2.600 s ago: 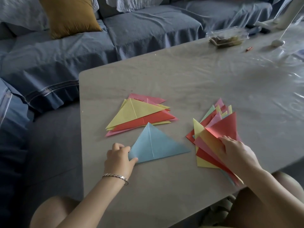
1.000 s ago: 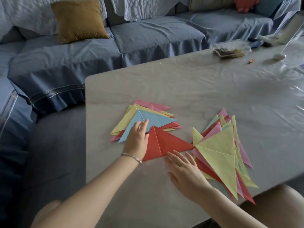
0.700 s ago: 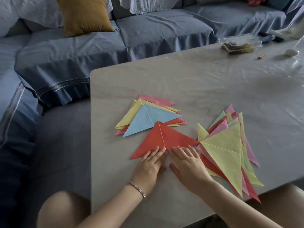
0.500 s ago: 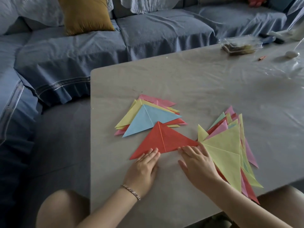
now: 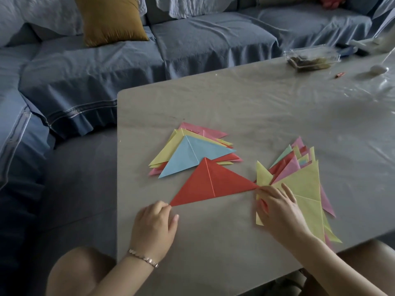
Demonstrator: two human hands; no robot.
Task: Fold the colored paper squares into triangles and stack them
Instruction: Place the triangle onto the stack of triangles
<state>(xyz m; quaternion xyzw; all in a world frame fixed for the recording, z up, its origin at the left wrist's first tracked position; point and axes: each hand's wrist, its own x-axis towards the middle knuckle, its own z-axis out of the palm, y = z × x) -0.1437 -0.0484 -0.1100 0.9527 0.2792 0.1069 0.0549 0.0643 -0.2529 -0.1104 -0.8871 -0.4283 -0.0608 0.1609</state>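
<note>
A folded red triangle (image 5: 210, 183) lies flat on the table (image 5: 267, 107), creased down its middle. My left hand (image 5: 155, 226) has its fingers curled on the triangle's left corner. My right hand (image 5: 277, 207) rests on the pile of loose coloured sheets (image 5: 307, 180), fingers apart, with its fingertips touching the red triangle's right corner. Just behind the red triangle sits the stack of folded triangles (image 5: 192, 151), a light blue one on top; the red tip overlaps its front edge.
A clear plastic box (image 5: 311, 57) and a small orange item (image 5: 340, 75) sit at the table's far right. A blue-covered sofa (image 5: 192, 41) with a mustard cushion (image 5: 110, 18) wraps the far and left sides. My knees show below the near table edge.
The blue triangle went onto the stack and a red one came to the front. Both hands slid apart along the red triangle's lower edge, from its middle to its two corners.
</note>
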